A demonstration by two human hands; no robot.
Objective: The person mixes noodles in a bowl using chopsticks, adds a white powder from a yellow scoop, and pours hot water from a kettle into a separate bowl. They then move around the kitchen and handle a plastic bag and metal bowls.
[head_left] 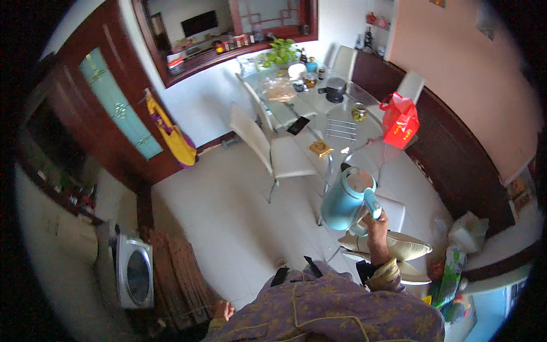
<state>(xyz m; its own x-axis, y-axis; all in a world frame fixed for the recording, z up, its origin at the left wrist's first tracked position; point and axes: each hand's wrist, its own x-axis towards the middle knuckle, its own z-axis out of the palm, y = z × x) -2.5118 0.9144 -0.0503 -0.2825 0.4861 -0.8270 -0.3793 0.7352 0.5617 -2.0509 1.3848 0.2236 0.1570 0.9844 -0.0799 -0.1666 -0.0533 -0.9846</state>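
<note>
My right hand (pixel 377 228) grips the handle of a light blue electric kettle (pixel 340 207). The kettle has no lid over its mouth and tilts somewhat, its dark spout towards the glass table. It is in front of me, above a white chair that bears pale cushions (pixel 410 246). Low beside my body hangs my left hand (pixel 223 309), near a brown pleated cover (pixel 183 273). Its fingers are partly hidden, and I see nothing in them.
Ahead stands a glass dining table (pixel 312 109) with a wire rack (pixel 341 129), a black phone (pixel 298 125), jars and a red bag (pixel 400 122). A white chair (pixel 290 156) is drawn up to its near left side. Plastic bags (pixel 453 260) lie at the right.
</note>
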